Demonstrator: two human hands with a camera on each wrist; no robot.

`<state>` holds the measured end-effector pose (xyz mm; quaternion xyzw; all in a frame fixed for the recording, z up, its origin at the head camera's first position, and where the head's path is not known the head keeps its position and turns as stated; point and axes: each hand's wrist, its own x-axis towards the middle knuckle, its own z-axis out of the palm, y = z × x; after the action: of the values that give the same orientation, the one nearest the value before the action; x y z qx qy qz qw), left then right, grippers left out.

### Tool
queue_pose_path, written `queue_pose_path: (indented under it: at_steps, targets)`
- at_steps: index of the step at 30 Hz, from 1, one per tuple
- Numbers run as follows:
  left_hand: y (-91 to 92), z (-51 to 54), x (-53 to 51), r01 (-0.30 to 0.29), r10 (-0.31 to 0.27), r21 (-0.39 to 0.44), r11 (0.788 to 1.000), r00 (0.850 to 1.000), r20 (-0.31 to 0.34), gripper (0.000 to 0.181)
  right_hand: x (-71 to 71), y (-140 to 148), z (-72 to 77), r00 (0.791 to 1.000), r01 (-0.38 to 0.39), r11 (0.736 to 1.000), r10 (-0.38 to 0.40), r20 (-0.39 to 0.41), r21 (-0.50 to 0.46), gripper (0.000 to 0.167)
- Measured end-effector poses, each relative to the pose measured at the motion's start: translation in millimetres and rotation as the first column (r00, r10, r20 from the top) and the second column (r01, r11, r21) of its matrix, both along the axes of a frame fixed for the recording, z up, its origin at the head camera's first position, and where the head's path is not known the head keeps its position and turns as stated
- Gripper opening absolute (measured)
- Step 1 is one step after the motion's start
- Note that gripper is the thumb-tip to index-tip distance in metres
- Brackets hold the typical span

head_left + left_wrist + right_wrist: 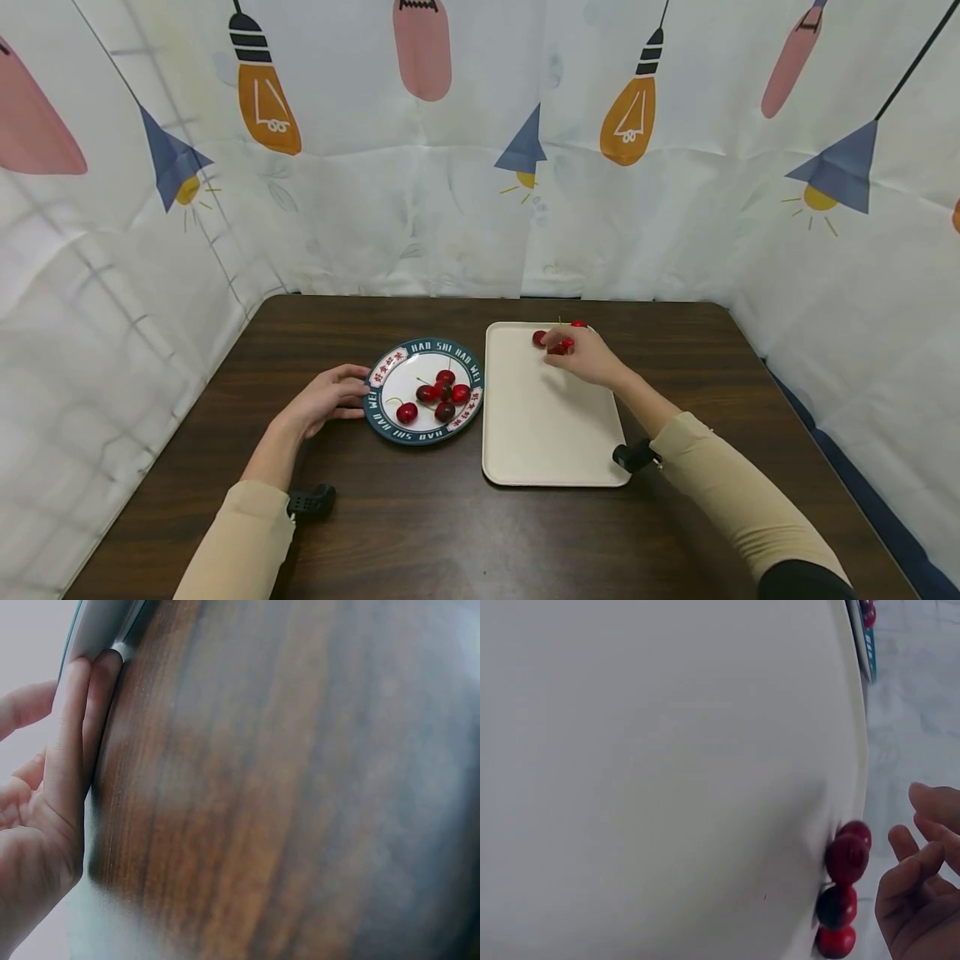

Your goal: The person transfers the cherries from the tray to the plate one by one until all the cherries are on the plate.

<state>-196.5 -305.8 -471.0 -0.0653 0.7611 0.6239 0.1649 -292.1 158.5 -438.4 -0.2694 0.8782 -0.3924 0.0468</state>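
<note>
My left hand (333,396) rests at the left rim of a round plate (382,427) with a dark green lettered border. Several red cherries (460,394) with stems lie in its white middle. In the left wrist view, extended fingers (71,727) touch the plate's edge (105,630) from the side. My right hand (585,357) hovers over the far end of a cream tray (555,433), close to several cherries (539,338). In the right wrist view, these cherries (847,859) line the tray's edge, and the loosely bent fingers (907,877) show nothing between them.
Plate and tray stand side by side on a dark wooden table (420,533). Behind and beside it hangs a white curtain (435,217) printed with lamps. Black wrist devices (311,502) sit at both sleeve cuffs.
</note>
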Motion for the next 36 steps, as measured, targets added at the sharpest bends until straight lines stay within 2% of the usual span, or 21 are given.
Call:
queue_pose_path:
  at_steps: [12, 15, 24, 36]
  targets:
    - [1.2, 2.4, 1.1, 0.015, -0.015, 0.012, 1.0, 1.0, -0.009, 0.057, -18.4, 30.6, -0.3, 0.991, 0.13, 0.992, -0.129, 0.02, -0.011, 0.032]
    - [1.4, 3.0, 1.1, -0.001, 0.001, 0.013, 1.0, 1.0, -0.001, 0.055, -22.4, 35.9, 0.6, 0.986, 0.162, 0.987, -0.162, 0.029, -0.003, 0.031]
    - [1.2, 2.8, 1.6, 0.002, -0.002, 0.013, 1.0, 1.0, 0.002, 0.057, -31.9, 43.2, -1.1, 0.966, 0.252, 0.967, -0.253, 0.054, 0.033, 0.032]
    - [1.7, 2.1, 0.4, 0.015, -0.015, 0.027, 1.0, 1.0, 0.001, 0.056, -45.9, 45.6, -5.6, 0.953, 0.281, 0.953, -0.291, 0.081, 0.114, 0.039]
